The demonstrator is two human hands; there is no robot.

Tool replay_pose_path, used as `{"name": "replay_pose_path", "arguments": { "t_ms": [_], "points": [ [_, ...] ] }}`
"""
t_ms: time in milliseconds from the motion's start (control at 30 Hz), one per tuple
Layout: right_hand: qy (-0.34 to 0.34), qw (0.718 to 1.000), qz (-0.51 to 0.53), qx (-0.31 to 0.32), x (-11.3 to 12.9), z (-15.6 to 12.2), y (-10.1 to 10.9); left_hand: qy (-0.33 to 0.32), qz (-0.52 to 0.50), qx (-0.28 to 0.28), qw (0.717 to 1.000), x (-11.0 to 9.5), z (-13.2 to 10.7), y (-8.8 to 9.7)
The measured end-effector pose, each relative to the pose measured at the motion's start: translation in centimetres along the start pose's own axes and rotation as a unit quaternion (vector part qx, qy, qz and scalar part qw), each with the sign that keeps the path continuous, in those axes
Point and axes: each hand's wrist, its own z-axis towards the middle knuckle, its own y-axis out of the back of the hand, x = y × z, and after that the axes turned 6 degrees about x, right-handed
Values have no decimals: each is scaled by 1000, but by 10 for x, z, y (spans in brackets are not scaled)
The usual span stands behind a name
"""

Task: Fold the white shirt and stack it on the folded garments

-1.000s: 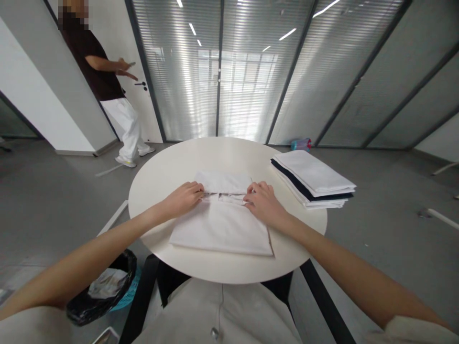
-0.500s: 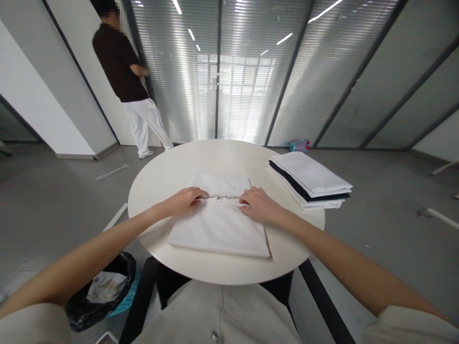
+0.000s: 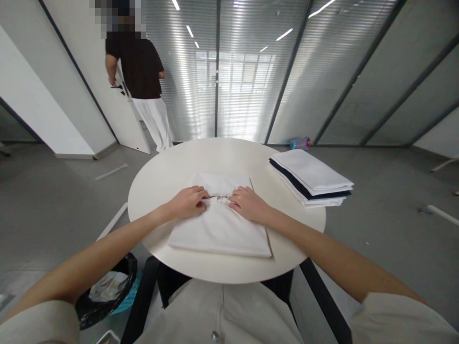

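Observation:
A folded white garment (image 3: pixel 219 234) lies flat in front of me, with a gathered, crinkled strip running across its upper part. My left hand (image 3: pixel 190 200) is on the left end of that strip, its fingers curled over the fabric. At the strip's right side, my right hand (image 3: pixel 249 204) pinches the cloth with bent fingers. A short stretch of gathered fabric shows between the two hands. What sort of garment it is I cannot tell; the fingertips are partly hidden in the folds.
The garment rests on a round white table (image 3: pixel 154 181). To the right, a stack of folded white and navy cloths (image 3: pixel 310 174) overhangs the edge. A bin with a black bag (image 3: pixel 107 291) stands at lower left. Beyond the table, a person (image 3: pixel 138 71) holds a door handle.
My right hand has slid left along the gathered strip, closer to my left hand, which stays nearly still. The person behind has turned to the door, which now stands partly ajar.

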Motion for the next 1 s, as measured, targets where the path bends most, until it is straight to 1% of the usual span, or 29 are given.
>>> {"name": "replay_pose_path", "arguments": {
  "t_ms": [100, 200, 300, 433, 500, 600, 767, 867, 1000],
  "points": [
    [12, 999, 34, 9, -1, 5, 5, -18, 8, 22, 1000, -4, 5, 7],
    [21, 998, 44, 27, 0, 11, 6, -68, 35, 27, 997, -3, 7, 5],
    [23, 999, 30, 24, 3, 13, 3, -112, 64, 9, 992, 1, 5, -3],
    [25, 1000, -9, -6, 8, 9, -6, -140, 98, -21, 985, 3, 2, -12],
    [36, 998, -36, -21, 9, 7, -8, -150, 119, -24, 981, 2, 2, -13],
    [52, 996, -56, -35, 7, 6, -8, -155, 140, -22, 978, -1, 4, -9],
    [65, 997, -44, -10, 6, 7, 1, -153, 116, -5, 981, -7, 7, -1],
    [73, 996, -46, -14, 9, 10, 0, -169, 116, 3, 979, -8, 11, -3],
    [70, 994, -69, -47, 9, 12, -9, -167, 151, -8, 974, -7, 16, -9]
  ]
}}
